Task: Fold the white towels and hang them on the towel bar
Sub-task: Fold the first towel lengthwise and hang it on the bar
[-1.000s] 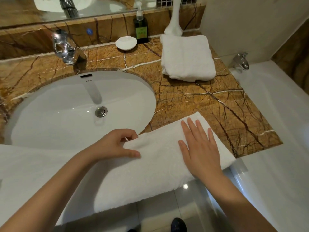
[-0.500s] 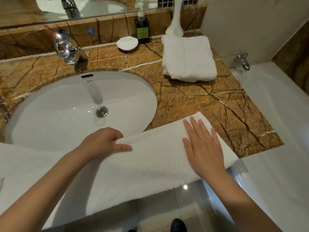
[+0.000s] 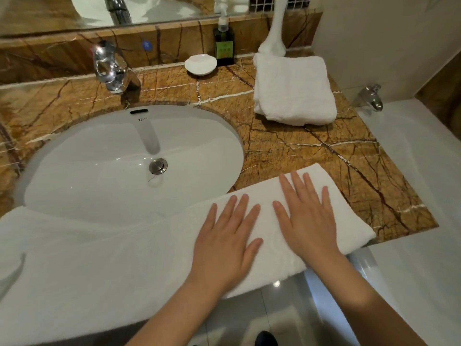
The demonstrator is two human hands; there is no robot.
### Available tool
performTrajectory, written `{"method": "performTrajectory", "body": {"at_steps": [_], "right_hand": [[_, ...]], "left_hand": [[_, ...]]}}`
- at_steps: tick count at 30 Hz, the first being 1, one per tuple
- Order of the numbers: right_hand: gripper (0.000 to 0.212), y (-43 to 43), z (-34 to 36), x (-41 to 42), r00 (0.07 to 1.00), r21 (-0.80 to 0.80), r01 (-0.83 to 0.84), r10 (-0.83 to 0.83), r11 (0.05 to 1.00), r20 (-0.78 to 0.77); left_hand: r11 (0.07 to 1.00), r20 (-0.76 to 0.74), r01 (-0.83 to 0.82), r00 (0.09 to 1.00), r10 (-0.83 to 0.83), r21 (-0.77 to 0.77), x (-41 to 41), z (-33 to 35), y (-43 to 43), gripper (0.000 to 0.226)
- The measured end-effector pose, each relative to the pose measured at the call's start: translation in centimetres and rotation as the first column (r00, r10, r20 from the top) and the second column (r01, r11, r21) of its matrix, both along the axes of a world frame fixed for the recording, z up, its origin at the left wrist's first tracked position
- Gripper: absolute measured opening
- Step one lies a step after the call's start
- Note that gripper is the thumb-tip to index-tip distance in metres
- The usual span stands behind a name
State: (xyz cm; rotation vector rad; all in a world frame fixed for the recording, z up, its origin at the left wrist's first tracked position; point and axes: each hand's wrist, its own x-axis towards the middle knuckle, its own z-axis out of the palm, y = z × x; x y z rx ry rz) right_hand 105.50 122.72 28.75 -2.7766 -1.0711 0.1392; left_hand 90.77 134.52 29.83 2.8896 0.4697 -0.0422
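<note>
1. Nearest, a glossy tiled floor (image 3: 249, 313) shows below the worktop's front edge, with a dark shoe tip (image 3: 266, 339) on it.
2. Two bare forearms reach up from the bottom edge to a long white towel (image 3: 99, 265). It lies along the front of the brown veined worktop (image 3: 336, 156). Its left part drapes over the near rim of the sink, and its front edge hangs past the worktop's edge.
3. The left grip (image 3: 224, 236) rests flat on the towel, palm down, fingers straight and spread, holding nothing.
4. The right grip (image 3: 308, 221) rests just beside it on the towel's right end, also flat, palm down and fingers straight. The two thumbs are near each other but apart.
5. Behind the towel is the white oval sink (image 3: 99, 171), with a metal drain plug (image 3: 158, 166) at its bottom.
6. To the right, a white bathtub (image 3: 424, 183) adjoins the worktop, with a chrome spout (image 3: 371, 97) at its far end.
7. Farther back on the worktop's right side, a second white towel (image 3: 291, 91) lies folded in a thick stack, well apart from the first.
8. Along the back stand a chrome tap (image 3: 109, 68) behind the sink, a white soap dish (image 3: 200, 64), and a dark green pump bottle (image 3: 224, 43) just beside the dish. A mirror (image 3: 74, 11) is above them.
</note>
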Motion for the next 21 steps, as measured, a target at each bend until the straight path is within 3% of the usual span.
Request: {"method": "performTrajectory", "body": {"at_steps": [6, 10, 15, 21], "right_hand": [[0.060, -0.5, 0.1, 2.9, 1.000, -0.032, 0.006, -0.006, 0.999, 0.018], [0.066, -0.7, 1.3, 3.6, 0.997, -0.079, 0.072, -0.072, 0.994, 0.010], [0.064, 2.1, 1.0, -3.5, 0.986, -0.016, -0.141, 0.139, 0.990, -0.091], [0.063, 0.7, 0.3, -4.2, 0.978, -0.078, -0.208, 0.206, 0.975, -0.034]], "left_hand": [[0.999, -0.075, 0.031, 0.997, -0.027, 0.043, 0.7, 0.0, 1.3, 0.062], [0.997, -0.046, -0.019, 0.999, 0.022, 0.069, -3.9, 0.1, 3.0, 0.057], [0.994, -0.032, -0.104, 0.994, 0.105, 0.033, -7.0, -0.7, 3.4, 0.058], [0.980, -0.014, -0.195, 0.981, 0.195, -0.043, -8.2, -0.4, 0.4, 0.058]]}}
